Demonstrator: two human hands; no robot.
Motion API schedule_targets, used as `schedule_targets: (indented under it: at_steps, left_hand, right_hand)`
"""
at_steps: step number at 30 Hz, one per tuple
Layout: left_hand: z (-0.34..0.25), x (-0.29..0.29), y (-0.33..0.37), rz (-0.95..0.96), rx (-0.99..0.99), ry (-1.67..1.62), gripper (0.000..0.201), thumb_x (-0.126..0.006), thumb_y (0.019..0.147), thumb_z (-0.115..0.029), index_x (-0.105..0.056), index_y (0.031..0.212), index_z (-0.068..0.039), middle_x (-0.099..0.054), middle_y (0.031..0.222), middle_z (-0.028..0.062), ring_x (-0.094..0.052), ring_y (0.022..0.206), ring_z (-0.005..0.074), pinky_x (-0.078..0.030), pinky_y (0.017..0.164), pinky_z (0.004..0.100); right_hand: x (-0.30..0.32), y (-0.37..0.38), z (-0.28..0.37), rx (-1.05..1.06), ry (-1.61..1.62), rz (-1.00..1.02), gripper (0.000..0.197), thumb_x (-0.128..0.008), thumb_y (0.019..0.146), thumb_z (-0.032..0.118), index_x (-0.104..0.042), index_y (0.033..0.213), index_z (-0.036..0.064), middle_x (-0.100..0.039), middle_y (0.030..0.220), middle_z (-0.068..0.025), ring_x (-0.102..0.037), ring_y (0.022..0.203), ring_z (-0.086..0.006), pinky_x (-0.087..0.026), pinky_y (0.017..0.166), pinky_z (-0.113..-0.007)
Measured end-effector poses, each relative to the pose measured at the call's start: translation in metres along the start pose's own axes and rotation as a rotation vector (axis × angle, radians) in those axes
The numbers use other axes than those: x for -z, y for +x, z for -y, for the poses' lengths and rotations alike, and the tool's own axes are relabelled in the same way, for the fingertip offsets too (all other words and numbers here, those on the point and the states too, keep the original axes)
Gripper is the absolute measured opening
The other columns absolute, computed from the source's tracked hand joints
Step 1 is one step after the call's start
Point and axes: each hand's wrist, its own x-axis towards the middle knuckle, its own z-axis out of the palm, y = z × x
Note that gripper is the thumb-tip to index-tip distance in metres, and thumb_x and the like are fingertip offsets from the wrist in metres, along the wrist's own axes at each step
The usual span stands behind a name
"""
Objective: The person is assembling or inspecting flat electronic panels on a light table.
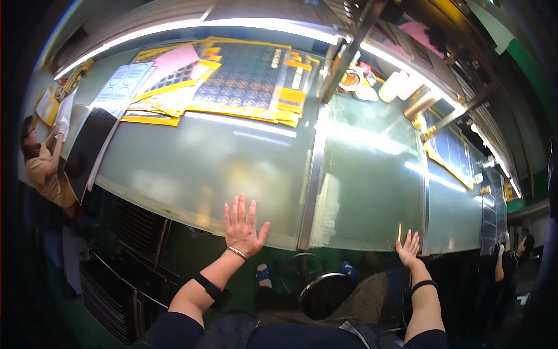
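My left hand (242, 231) is held out over the front edge of a frosted glass worktop (168, 157), its fingers spread and nothing in it. Whether the palm touches the glass I cannot tell. My right hand (408, 250) is raised at the front edge of another glass panel (372, 192), fingers apart and holding nothing. At the back of the left panel lies a stack of dark patterned sheets (238, 81) with yellow borders. A pink sheet (176, 56) and a pale blue sheet with rounded shapes (123, 81) lie beside it.
A metal strip (313, 180) divides the panels. White rolls (394, 86) and a round container (350, 80) stand at the back. Black racks (110, 296) and a round stool (325, 295) are below the front edge. People work at far left (49, 168) and far right (511, 264).
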Motion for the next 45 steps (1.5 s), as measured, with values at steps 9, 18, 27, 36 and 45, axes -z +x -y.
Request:
schedule_targets:
  at_steps: [9,18,27,36,45]
  left_hand:
    - [-0.004,-0.004,0.001,0.080,0.048,0.033,0.071,-0.040,0.083,-0.051,-0.026,0.131,-0.001,-0.020,0.138,0.0214,-0.018,0.129,0.0322,-0.008,0.105,0.0483]
    - [-0.022,-0.007,0.004,0.164,0.337,0.147,0.077,-0.034,0.082,-0.057,-0.016,0.135,-0.003,-0.016,0.142,0.0132,-0.011,0.132,0.0243,0.000,0.106,0.0466]
    - [-0.048,-0.015,0.012,0.121,0.578,0.368,0.072,-0.030,0.083,-0.056,-0.019,0.135,-0.008,-0.015,0.141,0.0099,-0.013,0.131,0.0240,-0.002,0.106,0.0457]
    - [-0.052,-0.022,0.016,0.051,0.532,0.334,0.069,-0.034,0.083,-0.054,-0.022,0.134,-0.009,-0.019,0.140,0.0093,-0.016,0.130,0.0240,-0.008,0.106,0.0451]
    - [-0.037,-0.040,0.002,-0.007,0.502,0.352,0.070,-0.031,0.083,-0.056,-0.023,0.134,-0.009,-0.020,0.140,0.0097,-0.016,0.130,0.0230,-0.005,0.105,0.0464]
  right_hand:
    - [0.012,0.004,0.000,0.167,-0.164,-0.126,0.081,-0.046,0.081,0.045,-0.005,0.137,0.0033,-0.004,0.138,-0.0282,-0.007,0.129,-0.0405,-0.012,0.103,-0.049]
    - [0.090,0.093,-0.130,1.106,-0.528,-0.407,0.030,-0.050,0.081,0.027,-0.056,0.104,0.0084,-0.033,0.132,-0.0122,-0.023,0.123,-0.0386,-0.017,0.098,-0.057]
    - [0.087,0.112,-0.127,1.319,-0.248,-0.844,0.035,-0.050,0.081,0.030,-0.056,0.112,0.0145,-0.051,0.113,-0.0224,-0.050,0.102,-0.0368,-0.038,0.085,-0.056]
    - [0.096,0.112,-0.127,1.295,-0.111,-0.703,0.036,-0.046,0.083,0.032,-0.056,0.113,0.0132,-0.050,0.113,-0.0244,-0.049,0.103,-0.0380,-0.036,0.090,-0.054]
    - [0.096,0.069,-0.118,1.292,-0.149,-0.568,0.043,-0.045,0.082,0.020,-0.046,0.121,0.0016,-0.036,0.128,-0.0239,-0.031,0.121,-0.0382,-0.022,0.101,-0.051]
